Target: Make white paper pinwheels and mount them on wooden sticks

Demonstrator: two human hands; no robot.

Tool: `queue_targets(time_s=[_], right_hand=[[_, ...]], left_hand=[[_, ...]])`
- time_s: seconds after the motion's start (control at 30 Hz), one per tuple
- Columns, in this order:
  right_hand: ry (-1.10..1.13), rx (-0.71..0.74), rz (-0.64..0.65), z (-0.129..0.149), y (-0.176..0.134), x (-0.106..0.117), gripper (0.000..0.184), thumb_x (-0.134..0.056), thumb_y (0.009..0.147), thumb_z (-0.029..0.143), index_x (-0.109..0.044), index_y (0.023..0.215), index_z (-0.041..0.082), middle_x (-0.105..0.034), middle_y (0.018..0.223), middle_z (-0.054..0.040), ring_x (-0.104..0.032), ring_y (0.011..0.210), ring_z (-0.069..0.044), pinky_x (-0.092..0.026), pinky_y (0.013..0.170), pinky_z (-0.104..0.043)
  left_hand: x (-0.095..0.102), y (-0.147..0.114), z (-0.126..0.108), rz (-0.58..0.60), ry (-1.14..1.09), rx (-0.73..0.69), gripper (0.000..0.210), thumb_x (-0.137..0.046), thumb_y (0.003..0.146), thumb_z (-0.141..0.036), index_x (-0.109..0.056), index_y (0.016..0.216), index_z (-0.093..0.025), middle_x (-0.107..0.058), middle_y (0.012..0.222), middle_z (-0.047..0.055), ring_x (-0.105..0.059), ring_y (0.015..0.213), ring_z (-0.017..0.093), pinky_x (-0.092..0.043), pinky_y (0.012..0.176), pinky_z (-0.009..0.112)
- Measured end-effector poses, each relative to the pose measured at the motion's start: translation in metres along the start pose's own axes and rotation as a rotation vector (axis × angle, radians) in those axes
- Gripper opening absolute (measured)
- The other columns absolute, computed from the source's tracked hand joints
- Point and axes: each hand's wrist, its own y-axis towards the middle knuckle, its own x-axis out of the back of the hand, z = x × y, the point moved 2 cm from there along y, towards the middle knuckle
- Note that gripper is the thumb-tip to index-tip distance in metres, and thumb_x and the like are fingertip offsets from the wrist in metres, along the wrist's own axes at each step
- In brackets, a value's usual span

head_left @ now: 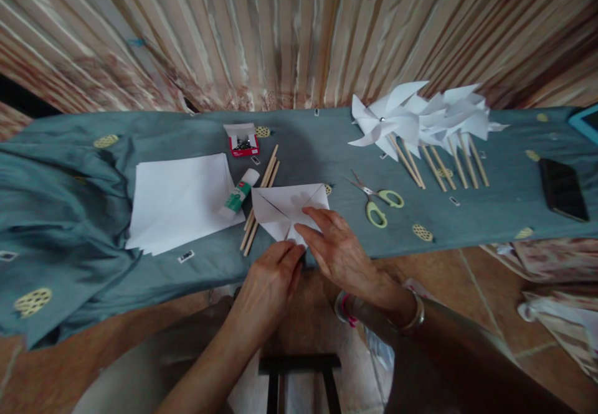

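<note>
In front of me a white paper square (299, 199) lies on the cloth-covered bench, with cuts running from its corners toward the middle. My left hand (273, 274) is closed at the near edge of this paper, its fingertips pinching it. Over the paper's right part, my right hand (339, 249) has its fingers stretched and apart, the tips touching the sheet. Partly under the paper's left side are several wooden sticks (261, 196). A green and white glue stick (240, 193) rests on the right edge of a stack of white paper (180, 199).
Right of the paper are open scissors (374, 199) with light green handles. Several white paper pinwheels (402, 115) on sticks lie at the back right. A small red box of pins (243, 143) stands open at the back. A dark phone (564, 188) lies far right, near a blue-edged object (583, 121).
</note>
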Motion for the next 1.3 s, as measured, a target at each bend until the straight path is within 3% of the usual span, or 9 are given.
queue_targets(time_s=[0.63, 1.3], right_hand=[[-0.097, 0.013, -0.024, 0.008, 0.005, 0.003, 0.029, -0.043, 0.093, 0.013, -0.062, 0.115, 0.012, -0.055, 0.133, -0.0169, -0.047, 0.116, -0.030, -0.048, 0.091, -0.044], [0.054, 0.011, -0.009, 0.009, 0.011, -0.010, 0.038, -0.040, 0.088, 0.006, -0.059, 0.121, 0.010, -0.050, 0.142, -0.0174, -0.042, 0.129, -0.030, -0.041, 0.104, -0.050]], left_hand=[[0.003, 0.001, 0.000, 0.056, -0.016, 0.032, 0.021, -0.050, 0.089, -0.009, -0.063, 0.105, -0.014, -0.068, 0.098, 0.008, -0.069, 0.088, 0.018, -0.059, 0.082, 0.031], [0.004, 0.006, 0.003, 0.074, -0.041, 0.038, 0.020, -0.049, 0.088, -0.008, -0.062, 0.100, -0.015, -0.067, 0.095, 0.008, -0.068, 0.085, 0.018, -0.059, 0.079, 0.031]])
